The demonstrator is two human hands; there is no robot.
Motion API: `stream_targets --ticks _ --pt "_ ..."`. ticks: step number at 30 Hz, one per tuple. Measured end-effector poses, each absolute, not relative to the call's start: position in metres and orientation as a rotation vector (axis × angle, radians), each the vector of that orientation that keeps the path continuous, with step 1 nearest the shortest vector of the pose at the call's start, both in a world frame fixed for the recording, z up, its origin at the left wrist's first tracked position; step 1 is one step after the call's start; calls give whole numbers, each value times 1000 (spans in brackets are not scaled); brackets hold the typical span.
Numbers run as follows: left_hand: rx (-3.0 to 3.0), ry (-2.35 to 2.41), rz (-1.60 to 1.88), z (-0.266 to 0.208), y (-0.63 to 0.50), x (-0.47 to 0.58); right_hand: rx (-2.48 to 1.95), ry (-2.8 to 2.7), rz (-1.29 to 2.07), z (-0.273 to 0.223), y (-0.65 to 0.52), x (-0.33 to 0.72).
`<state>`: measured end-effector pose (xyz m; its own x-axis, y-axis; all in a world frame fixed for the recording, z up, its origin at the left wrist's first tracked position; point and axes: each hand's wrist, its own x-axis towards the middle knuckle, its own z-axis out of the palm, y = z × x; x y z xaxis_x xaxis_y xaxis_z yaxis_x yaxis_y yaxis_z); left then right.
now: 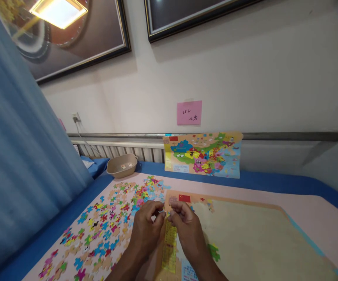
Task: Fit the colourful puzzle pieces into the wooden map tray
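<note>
The left hand (147, 224) and the right hand (189, 226) meet fingertip to fingertip, nearly touching, over the left edge of a puzzle board (259, 234). Each grip has its thumb and index finger drawn close together; a small pale speck shows between the two, but whether either grip pinches a piece I cannot tell. Below the hands, a yellow printed strip (169, 249) runs along the board's left edge, and a red flag (184, 198) sits just beyond the right hand, near the board's far left corner. A green piece (214, 252) lies on the board just beside the right wrist.

The board rests on a pink sheet (312, 207). Loose puzzle pieces (99, 248) spread over its left part, packed more densely toward the far edge. A beige bowl (124, 173) with a few pieces inside stands at the sheet's far left corner. Past the far edge, over a blue cover (274, 177), a colourful map (202, 154) stands upright against a rail (288, 136), below a pink note (189, 113) on the wall.
</note>
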<state>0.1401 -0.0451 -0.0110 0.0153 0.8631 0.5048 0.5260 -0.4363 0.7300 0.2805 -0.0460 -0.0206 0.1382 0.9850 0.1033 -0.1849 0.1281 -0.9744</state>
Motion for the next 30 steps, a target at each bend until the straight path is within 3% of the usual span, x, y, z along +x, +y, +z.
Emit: stream_targets --ticks 30 --pt "2180 1475 1369 -22 -43 132 -1073 -1019 1112 -28 -44 277"
